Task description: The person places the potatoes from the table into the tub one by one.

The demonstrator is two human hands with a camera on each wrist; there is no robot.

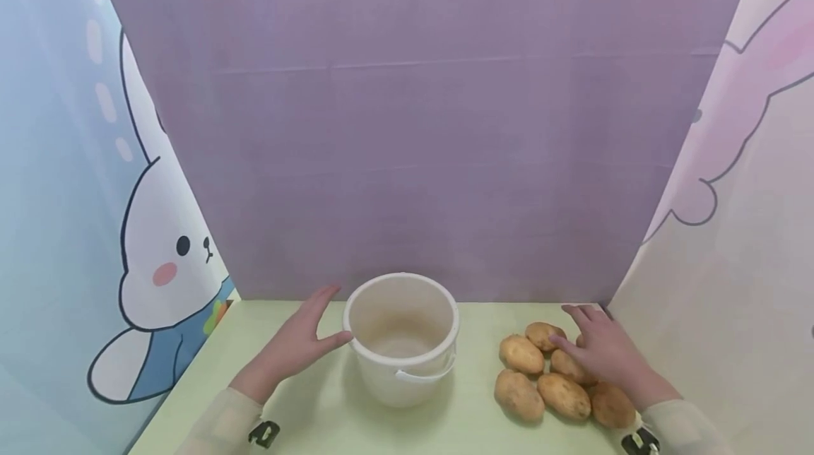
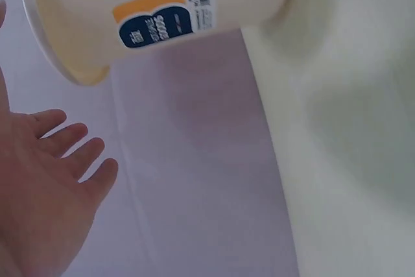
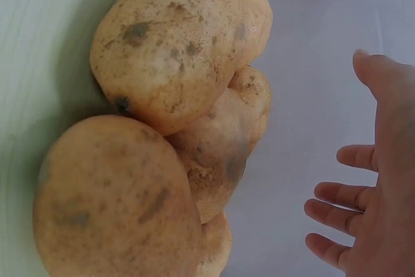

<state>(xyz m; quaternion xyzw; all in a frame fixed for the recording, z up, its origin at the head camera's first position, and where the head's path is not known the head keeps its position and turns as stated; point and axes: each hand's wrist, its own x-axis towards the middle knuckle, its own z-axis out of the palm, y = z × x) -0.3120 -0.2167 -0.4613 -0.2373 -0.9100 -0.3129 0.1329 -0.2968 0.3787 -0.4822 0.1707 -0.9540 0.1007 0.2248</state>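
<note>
A white bucket [image 1: 407, 377] stands upright on the light green table, its handle hanging down at the front right. In the head view I see nothing in it but its bare bottom. My left hand [image 1: 299, 342] is beside its left rim, fingers spread, thumb near the rim; whether it touches I cannot tell. The left wrist view shows the bucket's label [image 2: 162, 17] and the hand [image 2: 52, 186] holding nothing. Several brown potatoes [image 1: 562, 396] lie grouped at the right. Over them hovers my right hand [image 1: 604, 345], fingers extended, apart from the potatoes [image 3: 162, 50] in the right wrist view.
A purple cloth backdrop [image 1: 407, 123] rises behind the table [image 1: 318, 420]. Printed cloths flank it, one with a white rabbit figure [image 1: 168, 278] on the left, one with a pink figure [image 1: 750, 123] on the right.
</note>
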